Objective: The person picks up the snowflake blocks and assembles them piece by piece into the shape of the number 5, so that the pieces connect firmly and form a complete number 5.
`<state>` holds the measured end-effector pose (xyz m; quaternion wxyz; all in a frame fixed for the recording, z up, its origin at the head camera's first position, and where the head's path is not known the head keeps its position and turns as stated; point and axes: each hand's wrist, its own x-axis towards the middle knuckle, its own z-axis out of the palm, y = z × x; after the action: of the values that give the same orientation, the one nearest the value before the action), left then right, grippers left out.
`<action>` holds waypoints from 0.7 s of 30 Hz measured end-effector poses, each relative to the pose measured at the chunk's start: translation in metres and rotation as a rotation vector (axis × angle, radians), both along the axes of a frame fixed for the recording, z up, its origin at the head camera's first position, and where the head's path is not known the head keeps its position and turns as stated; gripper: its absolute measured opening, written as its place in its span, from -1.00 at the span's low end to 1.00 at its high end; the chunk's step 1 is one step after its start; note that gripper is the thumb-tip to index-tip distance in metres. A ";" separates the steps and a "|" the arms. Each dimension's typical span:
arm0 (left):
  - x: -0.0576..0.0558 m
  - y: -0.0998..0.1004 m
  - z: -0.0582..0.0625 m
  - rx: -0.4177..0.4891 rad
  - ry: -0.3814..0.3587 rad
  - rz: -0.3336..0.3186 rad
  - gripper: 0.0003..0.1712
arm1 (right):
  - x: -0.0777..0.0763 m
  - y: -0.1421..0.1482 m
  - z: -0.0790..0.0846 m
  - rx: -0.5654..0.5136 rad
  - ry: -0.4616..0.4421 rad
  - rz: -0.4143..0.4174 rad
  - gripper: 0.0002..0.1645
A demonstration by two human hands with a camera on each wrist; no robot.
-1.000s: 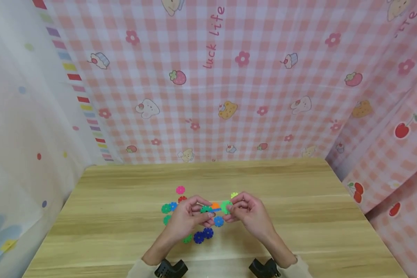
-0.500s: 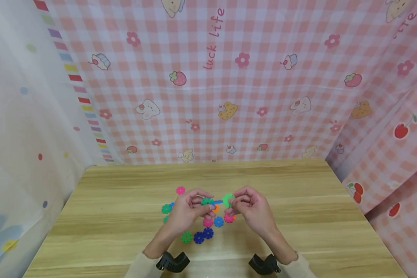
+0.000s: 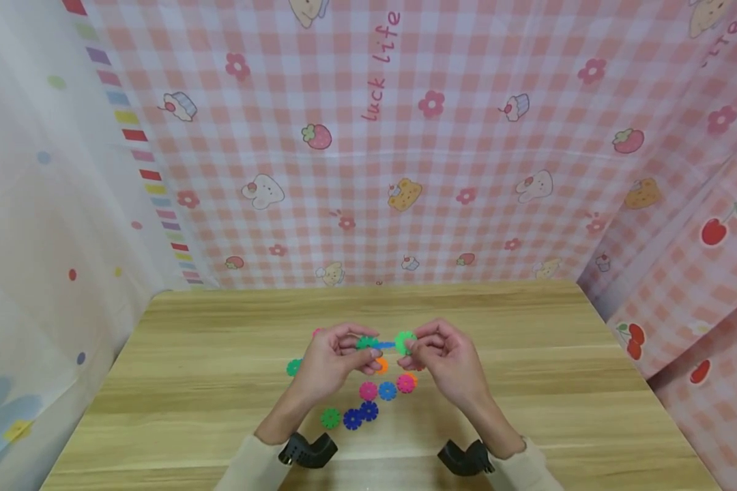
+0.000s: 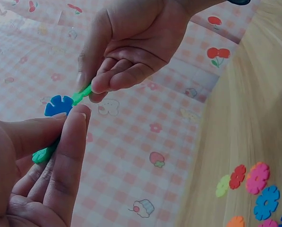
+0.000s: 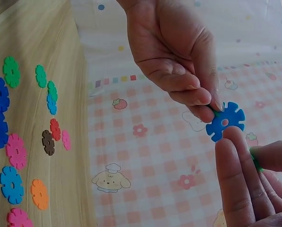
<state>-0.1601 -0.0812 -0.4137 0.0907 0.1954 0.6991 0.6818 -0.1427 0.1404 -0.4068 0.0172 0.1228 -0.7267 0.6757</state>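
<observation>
In the head view, my left hand (image 3: 327,368) pinches a dark green snowflake disc (image 3: 367,343) between thumb and fingers. A blue snowflake disc (image 5: 233,116), seen nearly edge-on from the head, sticks out from it towards the right. My right hand (image 3: 451,365) pinches a light green snowflake disc (image 3: 403,342), which meets the far edge of the blue one in the left wrist view. All three discs are held up over the table, between the two hands. Fingers cover part of both green discs.
Loose snowflake discs lie on the wooden table (image 3: 528,341): dark blue (image 3: 353,419), green (image 3: 330,418), pink (image 3: 368,391), light blue (image 3: 387,391), orange (image 3: 381,366), brown (image 5: 48,142) and several more. A pink checked curtain (image 3: 467,150) hangs behind the table.
Both hands have shifted up the head view with the held discs, staying close together. Pink discs below them have come into sight; both hands keep their pinch.
</observation>
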 end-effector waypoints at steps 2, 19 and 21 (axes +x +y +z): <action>-0.001 0.000 0.000 0.009 0.006 0.003 -0.70 | 0.000 -0.001 0.001 0.000 -0.008 -0.003 -0.86; -0.001 -0.002 -0.006 0.027 -0.007 -0.011 -0.69 | -0.001 0.000 0.000 0.005 -0.005 0.016 -0.85; 0.000 -0.002 -0.007 0.024 -0.012 -0.009 -0.69 | -0.001 -0.001 -0.001 0.001 0.000 0.018 -0.86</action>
<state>-0.1603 -0.0829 -0.4205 0.0954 0.1957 0.6894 0.6909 -0.1438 0.1397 -0.4073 0.0109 0.1293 -0.7260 0.6753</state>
